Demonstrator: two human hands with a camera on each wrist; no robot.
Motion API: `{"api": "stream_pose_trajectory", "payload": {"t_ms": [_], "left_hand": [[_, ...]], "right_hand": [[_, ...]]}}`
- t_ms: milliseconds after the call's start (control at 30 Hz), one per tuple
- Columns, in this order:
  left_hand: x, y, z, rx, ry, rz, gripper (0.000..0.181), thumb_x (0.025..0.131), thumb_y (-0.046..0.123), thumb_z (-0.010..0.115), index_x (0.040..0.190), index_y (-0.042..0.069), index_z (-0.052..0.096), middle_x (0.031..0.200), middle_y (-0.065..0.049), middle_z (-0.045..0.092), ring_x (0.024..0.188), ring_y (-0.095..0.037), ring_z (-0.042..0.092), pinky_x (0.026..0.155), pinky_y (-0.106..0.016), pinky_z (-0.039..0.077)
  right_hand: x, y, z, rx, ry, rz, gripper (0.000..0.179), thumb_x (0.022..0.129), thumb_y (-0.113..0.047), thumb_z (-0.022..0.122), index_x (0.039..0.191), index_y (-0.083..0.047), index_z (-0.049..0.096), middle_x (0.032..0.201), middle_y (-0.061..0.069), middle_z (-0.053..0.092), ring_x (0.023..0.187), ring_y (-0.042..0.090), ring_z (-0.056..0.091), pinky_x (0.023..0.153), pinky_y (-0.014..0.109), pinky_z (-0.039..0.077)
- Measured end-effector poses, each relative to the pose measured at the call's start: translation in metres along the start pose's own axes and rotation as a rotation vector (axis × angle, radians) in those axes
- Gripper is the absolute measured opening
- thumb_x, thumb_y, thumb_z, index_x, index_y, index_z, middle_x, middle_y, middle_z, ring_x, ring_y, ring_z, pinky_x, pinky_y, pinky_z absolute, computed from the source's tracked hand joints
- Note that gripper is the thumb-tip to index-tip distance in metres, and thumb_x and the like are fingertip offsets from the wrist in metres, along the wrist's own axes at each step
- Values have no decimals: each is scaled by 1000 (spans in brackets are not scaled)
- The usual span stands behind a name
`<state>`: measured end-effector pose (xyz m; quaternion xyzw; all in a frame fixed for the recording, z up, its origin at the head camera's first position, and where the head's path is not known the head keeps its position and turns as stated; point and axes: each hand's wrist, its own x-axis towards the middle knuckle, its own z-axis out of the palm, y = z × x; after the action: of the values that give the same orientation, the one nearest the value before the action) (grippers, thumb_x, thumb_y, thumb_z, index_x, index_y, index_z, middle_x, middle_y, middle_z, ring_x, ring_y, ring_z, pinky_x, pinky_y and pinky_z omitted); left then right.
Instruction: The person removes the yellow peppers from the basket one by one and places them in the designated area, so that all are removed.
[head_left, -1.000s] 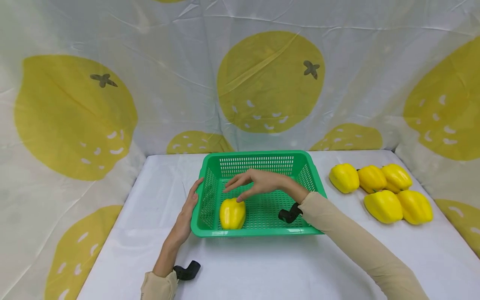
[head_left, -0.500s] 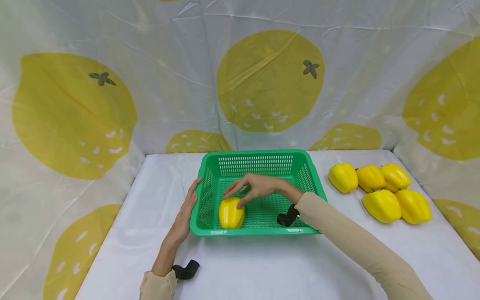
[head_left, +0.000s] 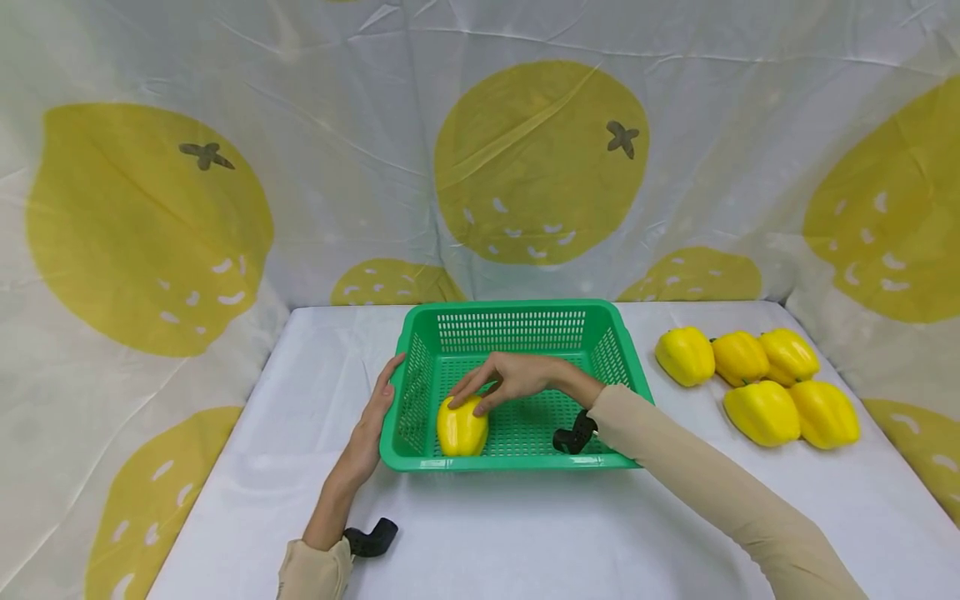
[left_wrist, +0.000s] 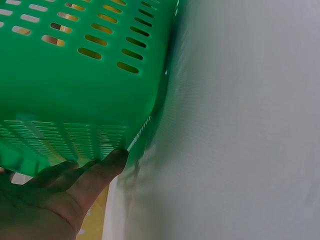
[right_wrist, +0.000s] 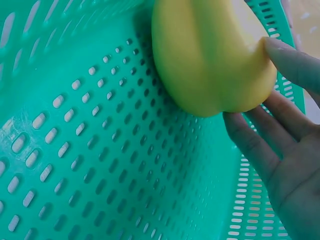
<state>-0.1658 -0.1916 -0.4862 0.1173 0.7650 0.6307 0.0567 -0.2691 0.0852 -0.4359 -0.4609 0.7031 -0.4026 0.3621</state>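
Observation:
A yellow bell pepper lies in the front left part of a green plastic basket with slotted walls. My right hand reaches over the basket from the right and holds the pepper at its far end. In the right wrist view the thumb is on one side of the pepper, and the fingers are at its lower end. My left hand rests along the basket's left side, its fingers extended. The left wrist view shows the fingertips against the outside of the slotted wall.
Several more yellow bell peppers lie grouped on the white tablecloth right of the basket. Behind the table hangs a white cloth printed with large lemons. Each wrist wears a black camera mount, the left one close over the tablecloth.
My right hand has lowered from just above the pepper, its fingers and thumb closing onto the far end. My left hand and the basket keep their places.

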Motion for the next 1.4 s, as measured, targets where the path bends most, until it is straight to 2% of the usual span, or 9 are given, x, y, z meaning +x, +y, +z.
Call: {"api": "stream_pose_trajectory", "payload": {"t_ms": [133,467,767,967,1100,1267,1400], "left_hand": [[0,0,0,4,0,2,50,114,43,12,164,43,13,175,3,7,154,-32,21,119,-61,23],[-1,-2,0,-5,6,16,50,114,42,13,164,42,14,175,4,5,157,-32,14,122,-67,13],[0,0,2,-11,10,19,51,114,40,12,165,40,15,175,3,5,157,-30,14,122,-66,14],[0,1,2,2,15,17,51,114,40,11,165,40,15,175,4,8,153,-28,21,120,-59,20],[1,0,1,6,19,20,51,114,40,12,165,41,14,175,4,8,150,-28,23,119,-57,21],[0,-1,0,1,21,10,50,114,42,13,164,43,15,175,6,6,154,-28,18,121,-62,16],[0,-1,0,-6,19,10,50,114,42,14,164,43,15,174,6,7,155,-27,16,121,-62,15]], "right_hand": [[0,-1,1,-3,1,-2,38,96,-9,73,134,-6,70,150,12,59,147,26,49,110,35,50],[0,-3,2,-18,6,-7,39,95,-7,74,134,-5,69,151,13,58,146,26,49,108,39,51],[-6,-3,-7,-19,48,-2,38,94,-8,75,132,-6,71,148,13,60,144,26,51,107,37,52],[-11,-1,-17,-8,95,8,38,94,-8,75,131,-5,71,147,12,62,145,26,51,105,32,52],[-13,-2,-23,-45,125,11,37,93,-10,76,130,-6,72,144,11,65,144,26,51,107,37,52],[-17,-2,-31,-81,149,45,37,94,-12,77,130,-6,72,140,11,67,144,28,52,117,49,42],[-22,-1,-38,-86,186,90,38,93,-12,77,130,-6,72,139,11,68,144,29,52,119,49,40]]}}
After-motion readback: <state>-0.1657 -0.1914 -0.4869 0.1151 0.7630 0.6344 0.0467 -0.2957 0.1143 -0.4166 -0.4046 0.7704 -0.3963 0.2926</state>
